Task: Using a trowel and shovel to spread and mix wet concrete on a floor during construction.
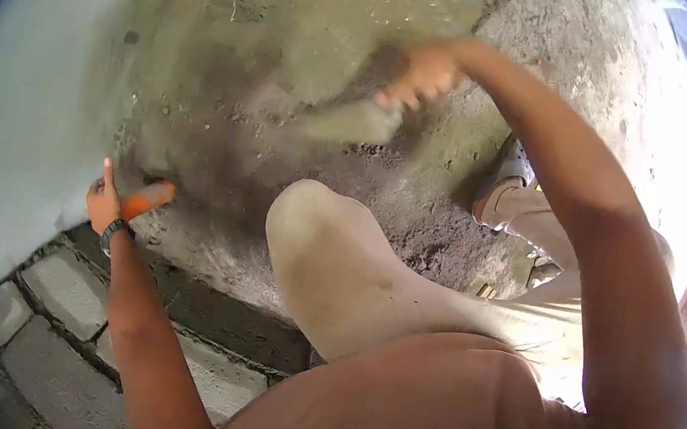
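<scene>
Trowel [350, 121], just one; was grasped in right hand [422, 75] above muddy ground [196, 42]. Counted one orange object [152, 198] at left hand [103, 204], beside one pale wall [30, 114]; could not tell whether gripped. Saw open room beyond, and at least four blocks [65, 293] along near edge.

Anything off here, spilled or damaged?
Nothing plainly damaged. Loose dark crumbs lie scattered near the shoe, looking untidy against the smoother wet-looking patch at the top. The trowel in the right hand is blurred, so its condition is unclear.
</scene>
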